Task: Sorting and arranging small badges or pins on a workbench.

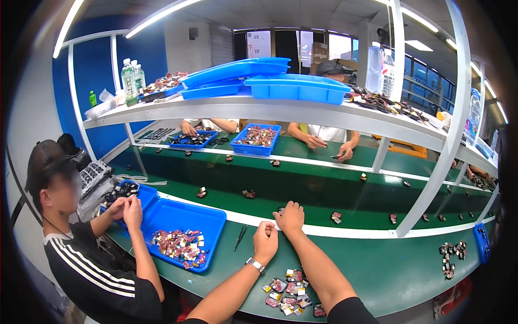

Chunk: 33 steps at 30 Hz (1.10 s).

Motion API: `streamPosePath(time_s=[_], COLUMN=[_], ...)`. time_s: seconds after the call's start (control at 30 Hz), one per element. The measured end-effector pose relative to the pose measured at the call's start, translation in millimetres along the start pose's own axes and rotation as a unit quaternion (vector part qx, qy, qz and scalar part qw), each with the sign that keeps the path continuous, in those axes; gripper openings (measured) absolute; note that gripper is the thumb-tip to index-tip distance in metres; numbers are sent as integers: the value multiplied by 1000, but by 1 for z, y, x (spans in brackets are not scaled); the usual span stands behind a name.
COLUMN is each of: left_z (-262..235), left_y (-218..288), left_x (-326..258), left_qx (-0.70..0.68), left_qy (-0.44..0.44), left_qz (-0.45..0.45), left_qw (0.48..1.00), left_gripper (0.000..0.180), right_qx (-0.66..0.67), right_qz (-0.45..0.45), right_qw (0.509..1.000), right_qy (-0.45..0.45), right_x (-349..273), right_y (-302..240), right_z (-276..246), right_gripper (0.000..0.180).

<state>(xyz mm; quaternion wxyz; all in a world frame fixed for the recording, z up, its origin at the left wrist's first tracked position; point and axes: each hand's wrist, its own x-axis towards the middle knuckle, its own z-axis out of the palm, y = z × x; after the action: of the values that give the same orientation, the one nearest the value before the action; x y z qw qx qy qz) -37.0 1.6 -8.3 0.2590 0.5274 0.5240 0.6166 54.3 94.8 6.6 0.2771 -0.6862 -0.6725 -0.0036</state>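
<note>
My left hand (266,242) is curled closed beside the white rail (318,231) at the table's far edge. Whatever its fingers hold, if anything, is hidden. My right hand (291,217) reaches over that rail with bent fingers. Close to its fingertips, a small dark part (281,209) shows in part at the edge of the green belt (302,200). Between my forearms lies a pile of small electronic modules (288,294) with red boards and yellow and white pieces. Black tweezers (240,237) rest on the green table left of my left hand.
At left a person (81,237) works beside a blue tray (186,216) of small red boards. Single modules (336,217) dot the belt. Overhead runs a white shelf (216,112) with blue trays and bottles. A slanted white post (431,178) stands right. Other people's hands (318,143) work across.
</note>
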Motion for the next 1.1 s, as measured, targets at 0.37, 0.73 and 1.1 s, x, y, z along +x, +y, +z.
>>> streamPosePath(time_s=[0.37, 0.73, 1.1], left_z=[-9, 1, -4], left_y=[19, 20, 35], left_x=[1, -15, -13], left_qx=[-240, -295, -364], left_qy=[-368, -421, -457], left_qz=[-254, -263, -272], left_qw=[862, 817, 764], left_gripper=[30, 30, 43], right_qx=[319, 272, 212], right_qz=[-182, -240, -282], right_qw=[909, 932, 935], right_qy=[-198, -29, 24], right_x=[-71, -115, -119], right_y=[73, 90, 97], right_z=[-127, -142, -137], right_gripper=[46, 27, 19])
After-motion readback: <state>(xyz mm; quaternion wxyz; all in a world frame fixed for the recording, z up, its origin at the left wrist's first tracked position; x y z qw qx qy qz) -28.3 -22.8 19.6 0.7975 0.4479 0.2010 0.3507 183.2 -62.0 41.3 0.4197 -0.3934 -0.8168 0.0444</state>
